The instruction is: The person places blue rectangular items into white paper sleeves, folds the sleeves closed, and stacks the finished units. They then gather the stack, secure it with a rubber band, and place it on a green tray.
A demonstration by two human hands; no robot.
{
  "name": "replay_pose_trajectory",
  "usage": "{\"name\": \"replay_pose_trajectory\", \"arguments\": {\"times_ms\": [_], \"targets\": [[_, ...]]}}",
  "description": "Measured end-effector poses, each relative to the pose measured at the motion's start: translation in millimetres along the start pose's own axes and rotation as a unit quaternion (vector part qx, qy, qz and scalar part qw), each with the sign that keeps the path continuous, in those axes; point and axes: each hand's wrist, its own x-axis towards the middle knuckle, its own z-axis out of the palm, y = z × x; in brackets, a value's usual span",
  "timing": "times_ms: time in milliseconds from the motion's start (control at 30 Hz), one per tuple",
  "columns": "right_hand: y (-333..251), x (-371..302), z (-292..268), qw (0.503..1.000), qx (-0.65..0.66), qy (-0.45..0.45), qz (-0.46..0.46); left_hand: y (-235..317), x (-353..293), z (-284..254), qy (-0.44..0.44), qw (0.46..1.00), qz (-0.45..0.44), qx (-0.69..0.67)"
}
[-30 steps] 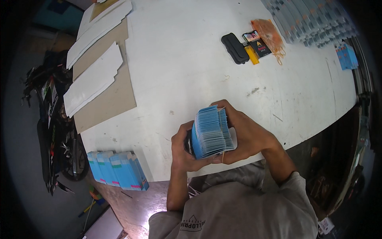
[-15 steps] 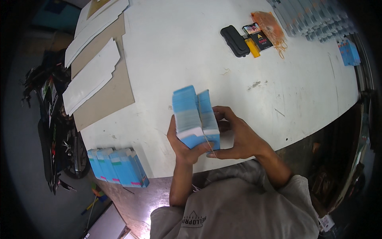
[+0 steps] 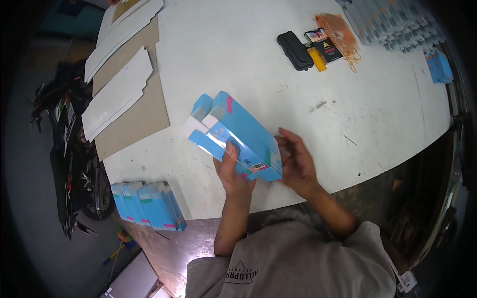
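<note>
A stack of flat light-blue cartons (image 3: 233, 134) with white flaps and pink marks lies tilted over the near edge of the white table (image 3: 238, 64). My left hand (image 3: 232, 171) grips the stack from below, thumb on its top face. My right hand (image 3: 297, 161) presses against the stack's near right end, fingers bent around it.
More blue cartons (image 3: 148, 204) stand in a row at the table's near left corner. White card sheets (image 3: 115, 97) lie on brown cardboard (image 3: 144, 109) at left. A black case (image 3: 294, 49), a yellow lighter (image 3: 316, 58) and an orange net bag (image 3: 339, 32) sit far right. Rows of packed cartons (image 3: 392, 25) fill the far right corner.
The stack went from upright, end-on toward me, to lying flat and turned lengthwise to the left. Both hands shifted with it.
</note>
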Motion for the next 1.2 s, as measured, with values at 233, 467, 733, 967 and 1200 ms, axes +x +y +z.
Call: {"name": "replay_pose_trajectory", "arguments": {"times_ms": [233, 467, 733, 967, 1200], "targets": [[-32, -6, -72, 0.975, -0.124, 0.131, -0.127, 30, 20, 6, -0.202, 0.7, 0.256, 0.635], [-56, 17, -68, 0.964, -0.227, 0.03, -0.137, 38, 20, -18, -0.286, 0.638, 0.302, 0.648], [-24, 28, -35, 0.925, -0.336, -0.154, -0.085, 22, 17, -15, -0.142, 0.914, 0.202, 0.321], [-46, 41, -33, 0.99, 0.06, 0.05, -0.119, 30, 5, -21, -0.193, 0.923, 0.135, 0.303], [-22, 13, -70, 0.973, -0.174, 0.019, -0.152, 22, -4, -26, -0.193, 0.918, 0.162, 0.307]]}}
